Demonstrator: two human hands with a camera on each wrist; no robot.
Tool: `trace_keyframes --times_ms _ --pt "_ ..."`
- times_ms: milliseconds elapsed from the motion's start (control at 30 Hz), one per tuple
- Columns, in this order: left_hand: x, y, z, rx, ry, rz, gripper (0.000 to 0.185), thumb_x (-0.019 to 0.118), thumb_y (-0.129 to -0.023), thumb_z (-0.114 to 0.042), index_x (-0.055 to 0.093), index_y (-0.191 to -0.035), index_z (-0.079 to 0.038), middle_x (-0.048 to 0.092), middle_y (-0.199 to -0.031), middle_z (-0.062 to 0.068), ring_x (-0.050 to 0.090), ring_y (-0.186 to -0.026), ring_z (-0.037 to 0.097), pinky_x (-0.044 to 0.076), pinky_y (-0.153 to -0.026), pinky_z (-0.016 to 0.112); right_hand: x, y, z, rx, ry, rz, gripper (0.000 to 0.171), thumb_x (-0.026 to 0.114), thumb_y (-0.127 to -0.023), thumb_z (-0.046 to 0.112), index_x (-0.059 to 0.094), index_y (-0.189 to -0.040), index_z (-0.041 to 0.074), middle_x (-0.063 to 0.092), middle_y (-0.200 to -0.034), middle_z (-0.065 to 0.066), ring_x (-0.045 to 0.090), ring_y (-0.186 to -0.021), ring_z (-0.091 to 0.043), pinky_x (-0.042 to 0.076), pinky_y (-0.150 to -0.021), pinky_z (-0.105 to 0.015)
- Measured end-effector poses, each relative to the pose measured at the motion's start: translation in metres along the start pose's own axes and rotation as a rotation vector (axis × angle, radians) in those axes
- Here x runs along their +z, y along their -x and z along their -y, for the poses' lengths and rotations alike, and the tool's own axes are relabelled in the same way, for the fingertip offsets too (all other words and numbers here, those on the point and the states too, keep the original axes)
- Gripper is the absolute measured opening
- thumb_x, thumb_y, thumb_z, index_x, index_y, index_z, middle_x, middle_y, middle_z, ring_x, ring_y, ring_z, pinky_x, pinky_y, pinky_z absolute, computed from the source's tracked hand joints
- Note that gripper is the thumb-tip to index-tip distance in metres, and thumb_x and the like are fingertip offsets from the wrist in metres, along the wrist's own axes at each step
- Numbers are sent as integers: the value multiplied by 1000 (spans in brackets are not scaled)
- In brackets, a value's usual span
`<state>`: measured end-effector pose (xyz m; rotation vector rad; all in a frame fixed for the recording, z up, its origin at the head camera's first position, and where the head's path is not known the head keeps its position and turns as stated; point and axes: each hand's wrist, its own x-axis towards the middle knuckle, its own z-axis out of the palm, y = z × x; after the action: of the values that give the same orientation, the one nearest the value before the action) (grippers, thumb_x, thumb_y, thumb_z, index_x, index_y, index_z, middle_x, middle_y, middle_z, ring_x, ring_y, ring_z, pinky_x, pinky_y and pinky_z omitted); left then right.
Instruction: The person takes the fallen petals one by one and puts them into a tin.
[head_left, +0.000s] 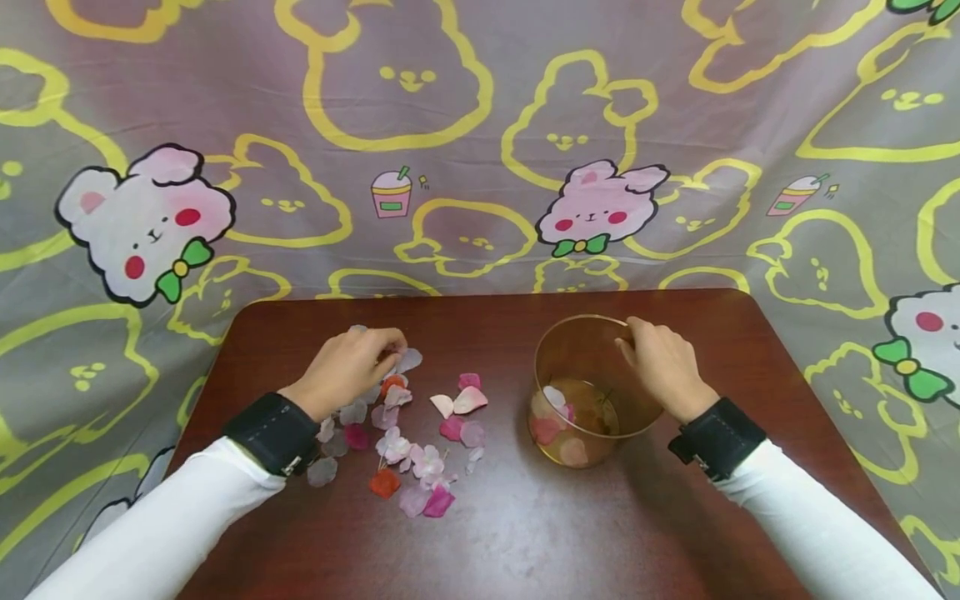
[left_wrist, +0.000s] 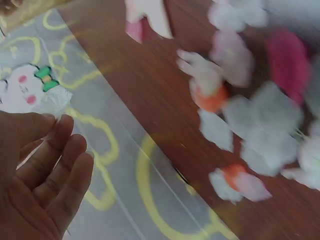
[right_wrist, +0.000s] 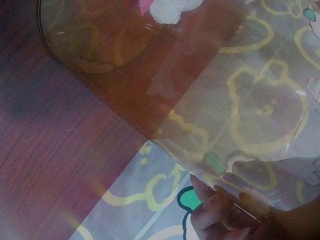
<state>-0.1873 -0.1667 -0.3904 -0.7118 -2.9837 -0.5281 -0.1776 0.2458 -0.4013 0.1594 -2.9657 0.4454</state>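
Observation:
My left hand [head_left: 386, 350] hovers knuckles up over loose flower petals [head_left: 420, 433], pink, white and orange, scattered on the dark wooden table [head_left: 525, 533]. Its fingertips are close to a pale petal [head_left: 409, 360]. In the left wrist view its fingers [left_wrist: 55, 170] lie loosely extended with nothing in them, and the blurred petals [left_wrist: 260, 115] lie beyond. My right hand [head_left: 637, 343] grips the right rim of a clear round cup [head_left: 570, 358] with a few petals [head_left: 558, 417] at its bottom. Through the cup's wall [right_wrist: 150, 75] the right wrist view shows my fingers [right_wrist: 215, 210].
A grey cloth [head_left: 465, 125] printed with yellow outlines and pink bunnies hangs behind the table and drapes down both sides. The table's near half in front of the cup and the petals is bare wood. Black wrist straps [head_left: 273, 433] sit over white sleeves.

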Motion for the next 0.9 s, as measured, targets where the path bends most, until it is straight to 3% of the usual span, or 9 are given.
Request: trace_keyframes --times_ms 133,300,500,667,900 --pt "2 -13 -23 59 25 -12 10 70 -94 -12 73 -103 -8 70 -84 2 55 -67 12 46 -59 27 -1 0 -1 4 5 1 16 65 -98 16 61 -89 4 60 -69 -11 58 -59 -28 42 -50 -39" --pt "2 -25 -53 107 39 -75 10 70 -94 -16 74 -102 -11 72 -88 1 59 -72 16 52 -64 32 -2 0 0 7 4 5 16 65 -98 16 60 -88 4 58 -67 -11 57 -59 -27 41 -50 -37" --pt "-3 -37 -92 107 69 -145 10 68 -96 -17 73 -103 -13 74 -92 1 62 -74 16 55 -67 37 -3 0 0 8 1 9 17 64 -98 17 59 -88 4 55 -66 -9 55 -59 -26 39 -51 -36" --pt "-4 -40 -123 118 92 -179 10 68 -97 -18 73 -104 -14 75 -94 1 64 -77 15 55 -66 35 -2 -1 0 0 2 5 17 64 -98 17 59 -87 5 56 -66 -9 56 -59 -26 39 -51 -37" --pt "11 -37 -156 222 52 -157 7 67 -97 -19 73 -101 -17 73 -92 -3 67 -85 15 56 -67 35 -2 -1 0 6 8 5 17 65 -98 17 60 -88 5 59 -68 -10 59 -61 -29 41 -51 -39"
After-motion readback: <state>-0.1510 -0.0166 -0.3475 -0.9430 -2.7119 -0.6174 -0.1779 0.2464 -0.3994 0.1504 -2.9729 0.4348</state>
